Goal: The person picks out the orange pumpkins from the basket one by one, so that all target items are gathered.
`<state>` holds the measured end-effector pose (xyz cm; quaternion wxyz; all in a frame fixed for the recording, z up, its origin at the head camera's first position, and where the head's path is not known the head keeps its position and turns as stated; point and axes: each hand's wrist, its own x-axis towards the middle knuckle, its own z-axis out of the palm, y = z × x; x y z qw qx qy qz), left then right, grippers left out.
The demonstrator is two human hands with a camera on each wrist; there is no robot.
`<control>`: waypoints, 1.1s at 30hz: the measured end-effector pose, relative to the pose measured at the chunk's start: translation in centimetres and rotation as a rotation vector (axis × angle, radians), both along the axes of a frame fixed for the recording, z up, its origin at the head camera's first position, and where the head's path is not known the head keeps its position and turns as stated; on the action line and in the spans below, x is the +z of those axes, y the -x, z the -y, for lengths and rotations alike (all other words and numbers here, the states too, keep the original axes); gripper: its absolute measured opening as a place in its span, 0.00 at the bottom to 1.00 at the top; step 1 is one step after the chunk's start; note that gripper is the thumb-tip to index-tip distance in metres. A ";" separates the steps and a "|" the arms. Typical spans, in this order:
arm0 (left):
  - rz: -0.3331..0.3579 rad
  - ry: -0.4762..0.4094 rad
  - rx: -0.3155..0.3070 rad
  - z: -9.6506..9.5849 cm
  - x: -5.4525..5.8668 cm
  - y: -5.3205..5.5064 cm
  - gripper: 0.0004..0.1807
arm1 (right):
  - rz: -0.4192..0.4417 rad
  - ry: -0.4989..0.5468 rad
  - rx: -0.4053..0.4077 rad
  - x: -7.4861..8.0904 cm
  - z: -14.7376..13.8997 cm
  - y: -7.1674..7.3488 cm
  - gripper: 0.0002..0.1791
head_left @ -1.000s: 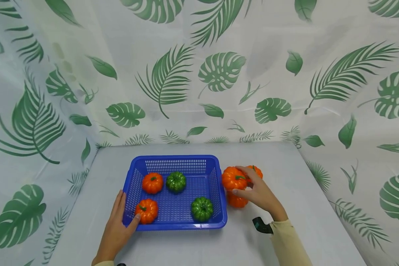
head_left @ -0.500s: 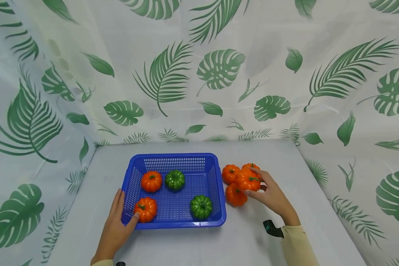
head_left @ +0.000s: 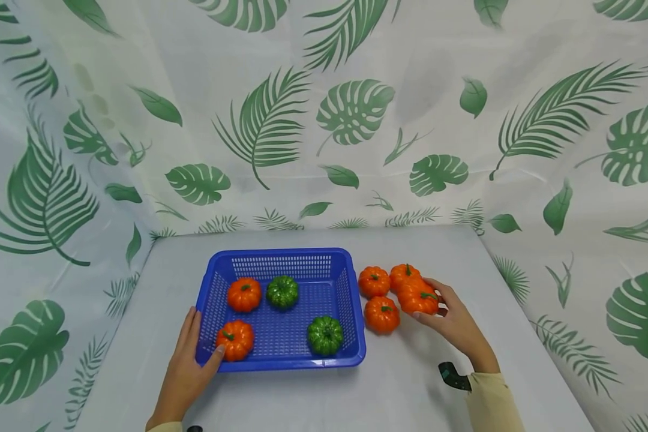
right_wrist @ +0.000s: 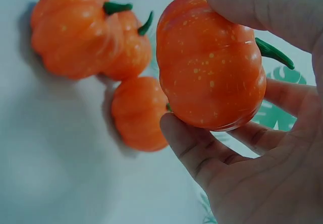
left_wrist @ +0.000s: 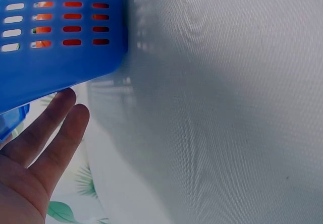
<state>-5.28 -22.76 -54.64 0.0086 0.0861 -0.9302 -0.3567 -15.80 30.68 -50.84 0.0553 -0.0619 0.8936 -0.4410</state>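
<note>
My right hand (head_left: 456, 321) holds a small orange pumpkin (right_wrist: 212, 62) with a green stem, thumb on one side and fingers on the other. In the head view it is right of three other orange pumpkins (head_left: 382, 315), partly overlapping the back right one. My left hand (head_left: 186, 366) rests at the front left corner of a blue plastic basket (head_left: 281, 364), its fingers straight along the outer wall and the thumb over the rim. Inside the basket are two orange pumpkins (head_left: 244, 294) and two green pumpkins (head_left: 325, 336). The left wrist view shows fingertips (left_wrist: 75, 115) at the basket's outer side.
A white table (head_left: 313, 402) lies under everything. White sheets with green leaf prints (head_left: 356, 111) rise behind and on both sides. Dark camera mounts (head_left: 453, 377) sit at the wrists.
My right hand has carried its pumpkin to the right, away from the basket, uncovering the pumpkins beside the basket. The left hand stays at the basket's corner. The head view has shifted slightly.
</note>
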 end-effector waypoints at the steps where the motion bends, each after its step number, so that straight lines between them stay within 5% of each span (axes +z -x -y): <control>1: 0.003 0.001 0.001 0.0 0.0 0.0 0.53 | 0.007 0.000 -0.003 -0.1 -0.1 0.0 0.48; 33: -0.018 -0.024 -0.012 0.1 -0.2 0.0 0.53 | 0.224 -0.030 -0.086 -5.0 -1.7 0.4 0.49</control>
